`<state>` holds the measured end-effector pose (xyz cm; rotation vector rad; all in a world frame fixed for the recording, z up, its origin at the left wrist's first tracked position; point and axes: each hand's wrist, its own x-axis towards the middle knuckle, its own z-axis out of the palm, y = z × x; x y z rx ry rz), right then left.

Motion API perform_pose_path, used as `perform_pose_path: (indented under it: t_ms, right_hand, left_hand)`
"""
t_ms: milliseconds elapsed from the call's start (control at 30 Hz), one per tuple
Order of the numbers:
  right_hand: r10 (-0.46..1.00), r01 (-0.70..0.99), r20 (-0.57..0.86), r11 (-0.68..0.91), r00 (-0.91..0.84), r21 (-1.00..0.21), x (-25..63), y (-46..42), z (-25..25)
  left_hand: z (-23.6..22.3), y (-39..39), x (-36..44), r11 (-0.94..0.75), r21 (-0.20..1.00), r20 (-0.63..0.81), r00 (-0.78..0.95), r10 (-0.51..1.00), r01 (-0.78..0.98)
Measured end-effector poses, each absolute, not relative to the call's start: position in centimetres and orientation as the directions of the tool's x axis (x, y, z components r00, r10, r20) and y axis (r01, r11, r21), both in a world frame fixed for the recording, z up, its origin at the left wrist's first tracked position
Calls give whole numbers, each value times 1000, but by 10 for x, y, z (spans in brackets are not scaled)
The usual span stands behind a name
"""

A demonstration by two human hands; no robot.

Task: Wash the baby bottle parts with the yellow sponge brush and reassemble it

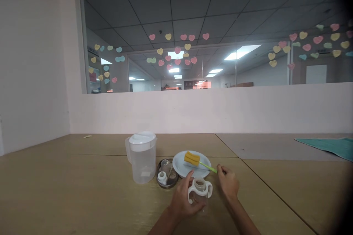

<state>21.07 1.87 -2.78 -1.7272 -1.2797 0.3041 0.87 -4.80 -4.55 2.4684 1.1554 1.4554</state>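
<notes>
Head cam is the only view here, looking down at 2 hands over a tan table (82,180). The left hand (182,196) is closed around a clear cup (200,202) with white handles, fingers wrapped on its side, and the cup sits just in front of the plate. The right hand (227,183) is half curled, with its fingertips (218,168) right at the green end of a brush (199,163). Can't tell if they're actually pinching it. The yellow sponge end lies on a white plate (178,165). Just left of that is a steel dish (159,167) holding a white cap (162,178), then a plastic pitcher (142,161) with a white lid. Way off right there's a teal towel (322,147), and paper hearts (178,50) dot the window (220,18) ahead.
</notes>
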Motion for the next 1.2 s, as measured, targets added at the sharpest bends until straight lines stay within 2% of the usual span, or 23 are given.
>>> perform_pose_path:
  t_ms: [167, 367, 567, 933, 1067, 1200]
  right_hand:
    - [849, 616, 309, -23, 427, -787, 210, 16, -25]
    - [846, 617, 325, -6, 423, -787, 209, 15, -24]
    - [836, 622, 350, 14, 422, -783, 210, 17, -27]
    - [837, 583, 332, 19, 435, -812, 210, 17, -27]
    - [834, 540, 330, 46, 442, -840, 211, 17, -26]
    - [804, 501, 389, 134, 449, -855, 211, 15, -26]
  left_hand:
    - [-42, -48, 2, -700, 332, 821, 172, 545, 632]
    - [-44, -43, -4, -673, 398, 812, 102, 575, 624]
    - [-46, -41, -4, -685, 385, 829, 94, 551, 619]
    - [-41, -37, -8, -650, 522, 809, -78, 582, 552]
    - [-40, -35, -11, -621, 482, 830, -96, 549, 618]
    - [-38, -34, -14, -597, 400, 875, -96, 475, 696]
